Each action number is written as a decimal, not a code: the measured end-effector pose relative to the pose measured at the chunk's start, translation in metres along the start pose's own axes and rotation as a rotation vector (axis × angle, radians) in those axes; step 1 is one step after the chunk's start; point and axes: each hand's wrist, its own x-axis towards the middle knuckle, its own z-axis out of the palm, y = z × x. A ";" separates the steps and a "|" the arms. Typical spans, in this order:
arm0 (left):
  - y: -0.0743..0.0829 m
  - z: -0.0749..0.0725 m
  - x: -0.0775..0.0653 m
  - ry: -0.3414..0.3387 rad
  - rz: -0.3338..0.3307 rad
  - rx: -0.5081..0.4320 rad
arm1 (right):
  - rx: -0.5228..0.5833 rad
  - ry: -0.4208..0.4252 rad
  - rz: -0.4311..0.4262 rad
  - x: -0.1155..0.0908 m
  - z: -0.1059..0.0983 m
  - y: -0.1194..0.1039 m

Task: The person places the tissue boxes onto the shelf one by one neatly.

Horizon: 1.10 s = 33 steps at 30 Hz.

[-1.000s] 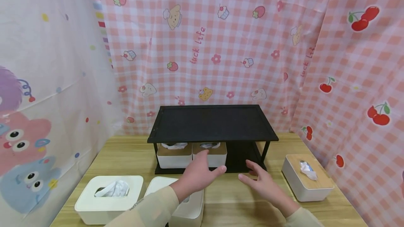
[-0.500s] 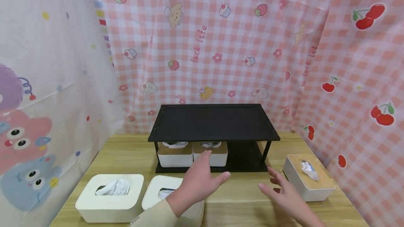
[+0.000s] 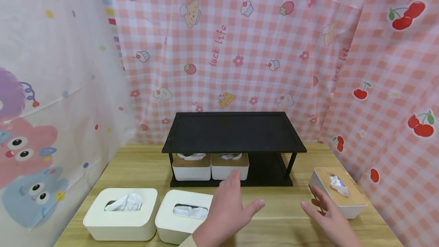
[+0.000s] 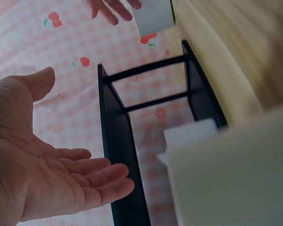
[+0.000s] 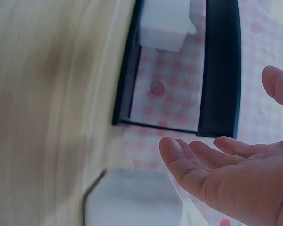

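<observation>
My left hand [image 3: 229, 210], fingers extended and thumb apart, hovers over the right end of a cream tissue box [image 3: 171, 220] and overlaps it in the head view. Nothing lies in its grasp; the left wrist view shows the bare palm [image 4: 52, 179]. My right hand [image 3: 329, 216] is held with loosely bent fingers just left of a white tissue box with a wooden lid [image 3: 350, 188], on the table's right side. In the right wrist view that box [image 5: 132, 200] sits below the fingertips, with a gap between. A tissue sticks out of its slot.
A low black two-tier shelf [image 3: 233, 130] stands at the back of the table [image 3: 137, 163]. Two wooden-lidded tissue boxes, left [image 3: 192, 172] and middle [image 3: 228, 171], sit side by side on its lower tier. Another cream tissue box [image 3: 120, 228] stands front left. Patterned curtains [image 3: 257, 41] surround the table.
My right hand has moved right, from before the shelf's right end to beside the wooden-lidded box. My left hand has shifted slightly right, uncovering more of the cream box. The boxes stay put.
</observation>
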 end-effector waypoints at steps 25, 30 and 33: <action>0.013 0.052 0.005 -0.133 -0.012 0.007 | -0.049 0.469 0.205 -0.017 -0.059 0.059; 0.009 0.054 0.007 -0.139 -0.023 0.008 | -0.018 0.548 0.308 -0.011 -0.076 0.078; 0.007 0.055 0.007 -0.142 -0.029 0.022 | 0.046 0.567 0.352 -0.004 -0.085 0.089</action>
